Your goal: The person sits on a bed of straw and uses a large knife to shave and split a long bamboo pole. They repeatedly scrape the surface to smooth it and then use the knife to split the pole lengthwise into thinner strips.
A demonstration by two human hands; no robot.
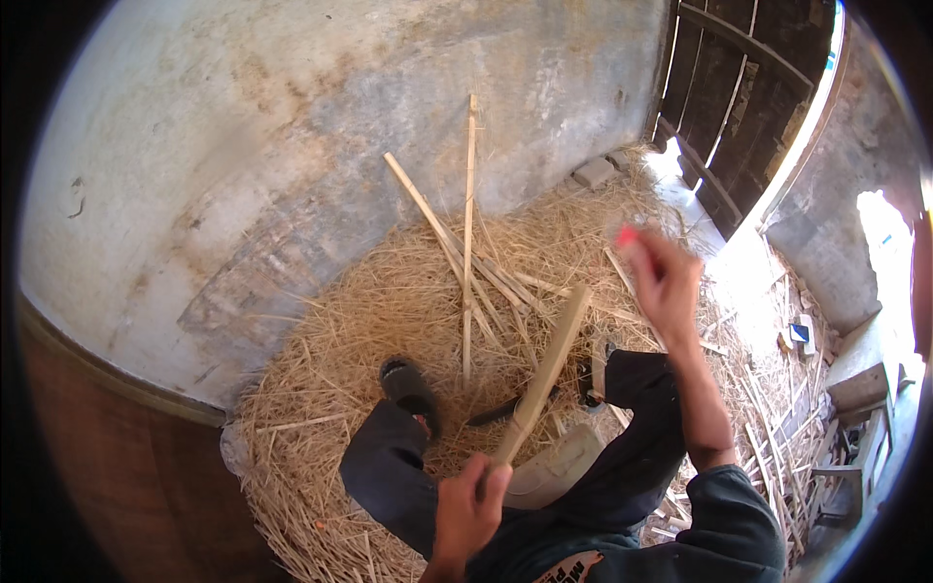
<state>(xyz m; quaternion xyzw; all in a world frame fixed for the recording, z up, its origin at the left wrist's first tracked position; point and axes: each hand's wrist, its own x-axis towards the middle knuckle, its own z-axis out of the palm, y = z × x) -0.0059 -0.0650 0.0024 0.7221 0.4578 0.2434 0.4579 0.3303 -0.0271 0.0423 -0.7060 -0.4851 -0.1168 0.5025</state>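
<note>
My left hand [468, 507] is closed round the lower end of a flat, pale bamboo slat [544, 374]. The slat slants up and away to the right, between my knees. Raised beyond my right knee, my right hand [666, 291] has its fingers curled round a small bright-red thing [627, 235], smeared and mostly hidden, so its kind is unclear. A gap separates this hand from the slat's far end. Partly behind the slat, a dark, long, blade-like thing [494, 413] lies on the straw by my left shoe [410, 391].
Straw-like shavings [330, 360] cover the floor. Two long bamboo strips [469, 194] lean toward the stained wall [292, 126], with other strips below them. A pale rounded object [559, 468] stands between my legs. At the right are a dark plank door [739, 87] and a blue-and-white item [801, 333].
</note>
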